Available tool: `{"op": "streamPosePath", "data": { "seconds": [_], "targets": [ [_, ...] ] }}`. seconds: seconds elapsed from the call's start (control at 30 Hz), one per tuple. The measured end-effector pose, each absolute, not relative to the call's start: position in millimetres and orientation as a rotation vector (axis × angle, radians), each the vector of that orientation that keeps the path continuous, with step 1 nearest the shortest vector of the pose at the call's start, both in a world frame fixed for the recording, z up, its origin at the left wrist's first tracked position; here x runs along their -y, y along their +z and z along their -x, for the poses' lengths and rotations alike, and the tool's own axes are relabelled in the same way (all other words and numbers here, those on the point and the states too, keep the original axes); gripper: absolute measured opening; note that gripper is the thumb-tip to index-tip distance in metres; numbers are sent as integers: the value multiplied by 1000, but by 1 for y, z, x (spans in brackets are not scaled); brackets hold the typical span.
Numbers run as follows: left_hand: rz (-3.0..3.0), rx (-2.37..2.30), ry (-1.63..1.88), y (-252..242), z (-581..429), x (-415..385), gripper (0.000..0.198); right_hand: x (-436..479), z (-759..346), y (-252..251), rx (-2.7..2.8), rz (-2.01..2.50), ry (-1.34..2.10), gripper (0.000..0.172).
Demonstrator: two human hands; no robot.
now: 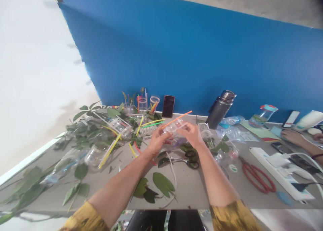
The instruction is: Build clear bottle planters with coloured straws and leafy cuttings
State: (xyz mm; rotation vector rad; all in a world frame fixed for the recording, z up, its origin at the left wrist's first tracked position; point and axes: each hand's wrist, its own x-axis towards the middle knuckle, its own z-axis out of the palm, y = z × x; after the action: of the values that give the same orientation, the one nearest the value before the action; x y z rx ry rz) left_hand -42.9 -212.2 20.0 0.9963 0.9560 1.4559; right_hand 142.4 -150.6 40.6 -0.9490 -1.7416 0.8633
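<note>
**A:** Standing right behind them at the table, anyone else catch what's going on? Both hands point(174, 138) are up over the middle of the mess. The left hand point(157, 141) has its fingers curled onto a clear plastic bottle piece point(174, 127), and the right hand point(191, 135) is pinching the other side of it. Neither one's open.

**B:** Yep, and there's an orange straw point(176, 119) sticking out past it toward the wall. Can't tell from here if it goes through the plastic or just lies against it, though.

**A:** Looks to me like they're in the middle of fitting the straw and bottle piece together. If so, the next move needs a steady pinch, since that plastic looks slippery.

**B:** Agreed. The black-handled scissors point(188, 162) are lying just below their hands among the green leaves point(161, 185), with red-handled scissors point(257, 179) off to the right by a white power strip point(280, 175).

**A:** There's also a pile of cut bottles point(95, 156) and yellow straws point(109, 151) on the left, and cups of straws point(142, 104) along the blue wall point(191, 52).

**B:** And that hand on the far right point(292, 137) is someone else's, resting on the table.
</note>
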Motion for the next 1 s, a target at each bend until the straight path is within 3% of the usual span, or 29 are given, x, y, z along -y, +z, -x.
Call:
{"op": "streamPosePath", "data": {
  "seconds": [0.33, 0.57, 0.77, 1.0],
  "targets": [
    [-1119, -1101, 1478, 22, 39, 215, 63, 153, -139, 43, 1710, 951, 854, 27],
    [-1095, -1064, 1450, 25, 43, 214, 58, 146, -142, 38, 1536, 782, 1180, 60],
    [-1148, -979, 1443, 22, 42, 214, 66, 143, -143, 32, 1544, 977, 1008, 42],
    [-1054, -1012, 1460, 22, 40, 214, 71, 147, -140, 40, 1502, 895, 1046, 53]
  ]
}}
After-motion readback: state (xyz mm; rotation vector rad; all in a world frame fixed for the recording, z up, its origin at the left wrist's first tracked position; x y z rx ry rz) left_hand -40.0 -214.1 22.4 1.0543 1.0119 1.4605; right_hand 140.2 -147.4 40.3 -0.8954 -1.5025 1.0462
